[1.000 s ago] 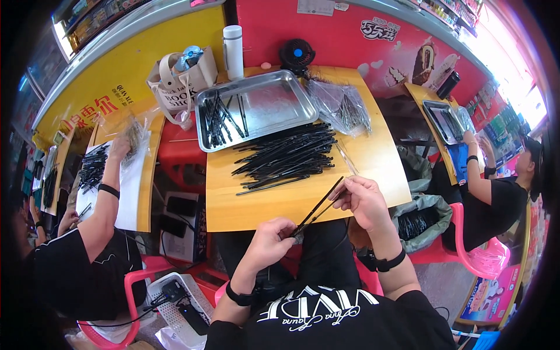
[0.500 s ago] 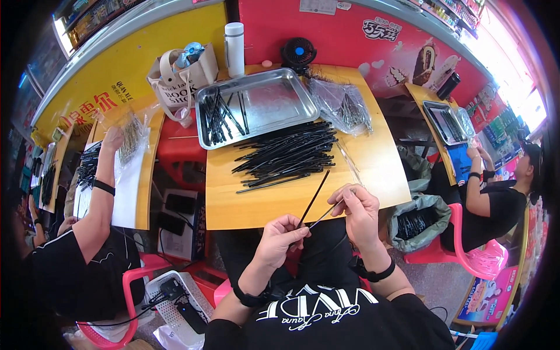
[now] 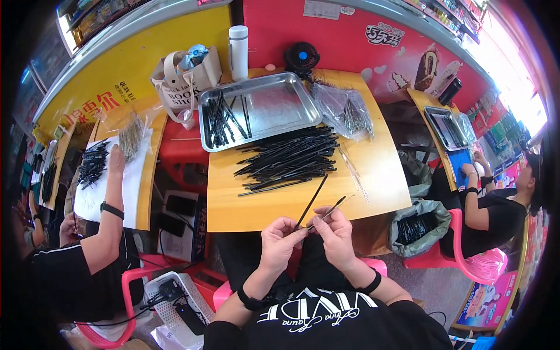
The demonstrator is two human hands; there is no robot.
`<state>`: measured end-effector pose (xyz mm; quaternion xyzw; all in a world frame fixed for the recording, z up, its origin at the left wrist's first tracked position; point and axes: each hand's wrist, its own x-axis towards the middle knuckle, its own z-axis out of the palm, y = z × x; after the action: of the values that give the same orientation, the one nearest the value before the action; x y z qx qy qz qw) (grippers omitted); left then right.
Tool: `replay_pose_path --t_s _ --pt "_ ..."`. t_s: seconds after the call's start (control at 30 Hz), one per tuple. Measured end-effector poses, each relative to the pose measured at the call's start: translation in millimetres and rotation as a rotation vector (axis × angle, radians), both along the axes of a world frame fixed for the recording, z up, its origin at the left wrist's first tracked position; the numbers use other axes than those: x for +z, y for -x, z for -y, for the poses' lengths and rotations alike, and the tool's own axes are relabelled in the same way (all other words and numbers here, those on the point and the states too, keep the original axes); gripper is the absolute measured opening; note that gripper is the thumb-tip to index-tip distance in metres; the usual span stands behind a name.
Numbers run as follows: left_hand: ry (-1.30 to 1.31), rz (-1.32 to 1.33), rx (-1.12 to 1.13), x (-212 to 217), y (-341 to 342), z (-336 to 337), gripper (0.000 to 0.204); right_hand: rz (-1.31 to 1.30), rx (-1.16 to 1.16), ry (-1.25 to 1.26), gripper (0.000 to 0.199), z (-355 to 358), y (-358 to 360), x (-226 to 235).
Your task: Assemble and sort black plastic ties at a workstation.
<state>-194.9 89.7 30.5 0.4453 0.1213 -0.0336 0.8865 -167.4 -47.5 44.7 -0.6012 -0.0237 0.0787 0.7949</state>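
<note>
Lower centre, our left hand (image 3: 279, 244) and right hand (image 3: 336, 238) pinch slim black sticks (image 3: 312, 200) jutting beyond our grip; white lettering (image 3: 290, 311) crosses our black shirt (image 3: 373, 332).

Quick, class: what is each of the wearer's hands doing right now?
Left hand: closed, pinching an upright-slanting black stick.
Right hand: closed, fingers pinching a second dark stick.
</note>
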Motion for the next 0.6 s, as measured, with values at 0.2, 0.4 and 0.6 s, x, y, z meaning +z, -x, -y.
replay_pose_path --t_s 0.2,0.4,0.6 --pt "-0.063 0.037 0.044 2.1 3.3 3.6 0.009 0.089 -0.096 0.031 0.013 -13.3 0.6 -2.6" --pt "-0.016 0.047 0.098 -2.7 1.1 7.6 0.011 0.151 -0.126 0.067 0.010 -21.6 -4.6 -2.4" --pt "-0.114 -0.008 0.087 0.5 -18.7 -14.4 0.014 -0.040 0.086 0.007 0.022 -7.4 -26.2 -7.5"
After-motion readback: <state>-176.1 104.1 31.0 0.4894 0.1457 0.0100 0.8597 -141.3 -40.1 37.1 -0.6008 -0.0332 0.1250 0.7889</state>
